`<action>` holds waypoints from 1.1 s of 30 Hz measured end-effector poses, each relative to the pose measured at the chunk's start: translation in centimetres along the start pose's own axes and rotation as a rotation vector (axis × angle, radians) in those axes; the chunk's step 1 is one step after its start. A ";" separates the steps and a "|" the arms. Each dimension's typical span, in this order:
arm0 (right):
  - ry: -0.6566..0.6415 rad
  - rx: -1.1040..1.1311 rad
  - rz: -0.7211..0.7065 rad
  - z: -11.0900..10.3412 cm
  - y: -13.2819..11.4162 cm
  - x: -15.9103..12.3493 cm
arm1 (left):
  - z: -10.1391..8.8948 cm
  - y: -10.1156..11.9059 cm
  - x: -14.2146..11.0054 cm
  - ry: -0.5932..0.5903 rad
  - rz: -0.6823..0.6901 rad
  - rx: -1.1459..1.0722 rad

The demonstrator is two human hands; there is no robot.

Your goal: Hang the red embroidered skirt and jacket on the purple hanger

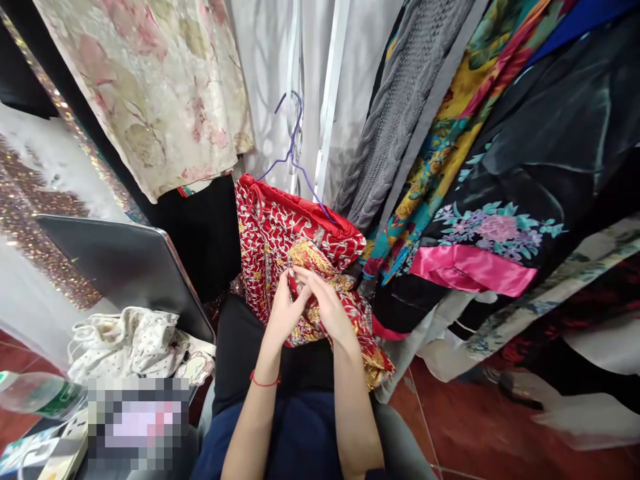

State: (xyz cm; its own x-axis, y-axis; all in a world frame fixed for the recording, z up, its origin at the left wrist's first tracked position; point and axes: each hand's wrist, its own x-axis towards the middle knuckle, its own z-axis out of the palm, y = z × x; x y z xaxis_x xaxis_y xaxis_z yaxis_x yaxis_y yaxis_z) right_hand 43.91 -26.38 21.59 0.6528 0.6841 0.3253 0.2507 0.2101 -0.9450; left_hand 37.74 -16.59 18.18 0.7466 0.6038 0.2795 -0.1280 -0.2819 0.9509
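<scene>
A red garment [255, 233] with a silver and gold pattern hangs by its gathered waist from a purple wire hanger [291, 157]. Its lower part is bunched up over my lap. My left hand [284, 303] and my right hand [323, 297] meet in front of it, fingertips pressed together in a pinch at the edge of a gold-patterned fold [310, 253]. The small bit of cloth between the fingertips is mostly hidden. A thin red string circles my left wrist.
At left stand a dark flat panel [125, 267], a bundle of spotted white cloth [125, 340] and a plastic bottle [43, 393]. Floral clothing [150, 87] hangs upper left. A grey knit [400, 113] and black embroidered clothing [545, 140] hang at right, above red floor tiles [465, 413].
</scene>
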 end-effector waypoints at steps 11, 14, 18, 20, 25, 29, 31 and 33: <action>-0.354 0.056 -0.022 -2.6 0.1 -0.7 | -2.8 -1.5 0.6 -0.191 -0.005 0.057; -0.337 0.059 -0.060 -2.3 -0.7 -1.1 | -3.2 -2.4 0.7 0.003 -0.007 0.128; -0.066 0.063 -0.119 -2.7 0.5 -0.6 | -4.1 -2.0 0.2 0.169 0.023 0.203; 0.092 0.038 -0.100 -3.6 2.5 0.2 | -4.9 -0.8 -0.3 0.230 0.049 0.193; 0.219 -0.146 -0.041 -5.8 7.6 2.1 | -7.6 2.8 -2.5 0.395 0.129 0.163; 0.288 -0.451 -0.124 -5.8 7.9 2.4 | -10.1 4.0 -4.3 0.617 0.185 0.130; 0.312 -0.533 -0.147 -5.5 6.6 1.9 | -11.1 4.0 -4.7 0.692 0.194 0.129; 0.257 -0.548 -0.159 -5.2 4.8 1.1 | -11.7 3.8 -4.9 0.729 0.184 0.144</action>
State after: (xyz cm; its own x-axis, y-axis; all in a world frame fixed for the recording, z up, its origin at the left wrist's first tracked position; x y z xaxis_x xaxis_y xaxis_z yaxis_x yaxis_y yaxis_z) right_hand 49.54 -28.30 17.61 0.7117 0.4695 0.5225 0.6444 -0.1403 -0.7517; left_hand 26.00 -11.88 22.00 0.0954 0.8631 0.4960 -0.0848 -0.4894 0.8679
